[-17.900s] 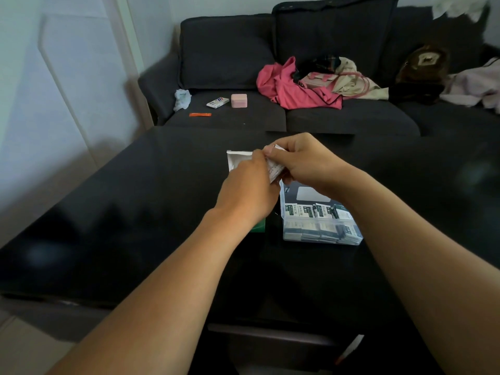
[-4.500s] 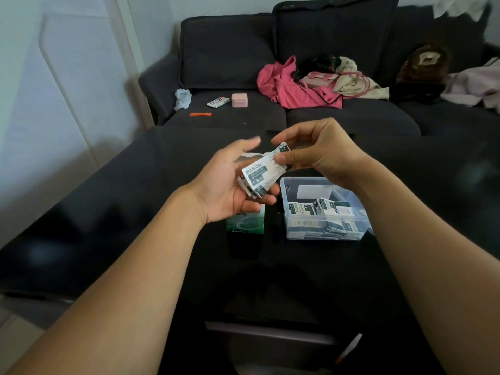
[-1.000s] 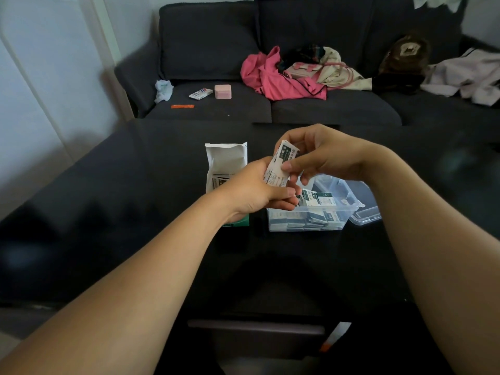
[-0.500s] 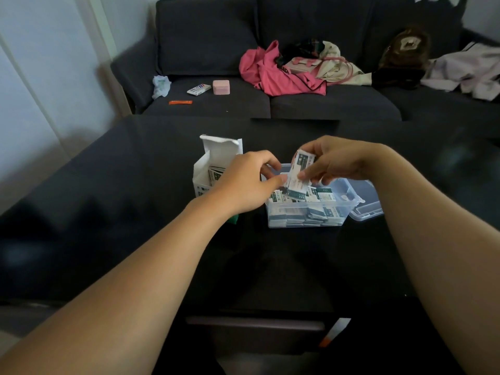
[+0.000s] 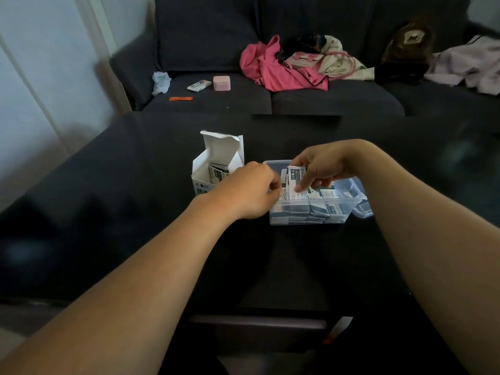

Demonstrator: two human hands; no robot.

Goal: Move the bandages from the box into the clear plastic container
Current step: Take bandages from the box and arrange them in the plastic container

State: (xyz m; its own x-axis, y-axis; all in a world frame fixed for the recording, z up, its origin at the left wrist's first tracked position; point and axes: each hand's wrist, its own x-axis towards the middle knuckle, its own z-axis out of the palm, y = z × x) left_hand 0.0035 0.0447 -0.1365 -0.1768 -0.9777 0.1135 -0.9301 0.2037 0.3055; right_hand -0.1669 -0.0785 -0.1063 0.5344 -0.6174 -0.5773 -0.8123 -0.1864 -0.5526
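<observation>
While both hands work over the clear container (image 5: 311, 215), bandages (image 5: 296, 182) go in.
R hand (image 5: 322, 166) pinches bandages upright; L hand (image 5: 251, 193) curled at container's edge, grip can't tell; box (image 5: 213, 161) open beside.

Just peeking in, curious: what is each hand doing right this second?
Left hand: fingers curled at the clear container's edge; whether it holds anything cannot be told.
Right hand: pinching a bandage packet over the container.
</observation>
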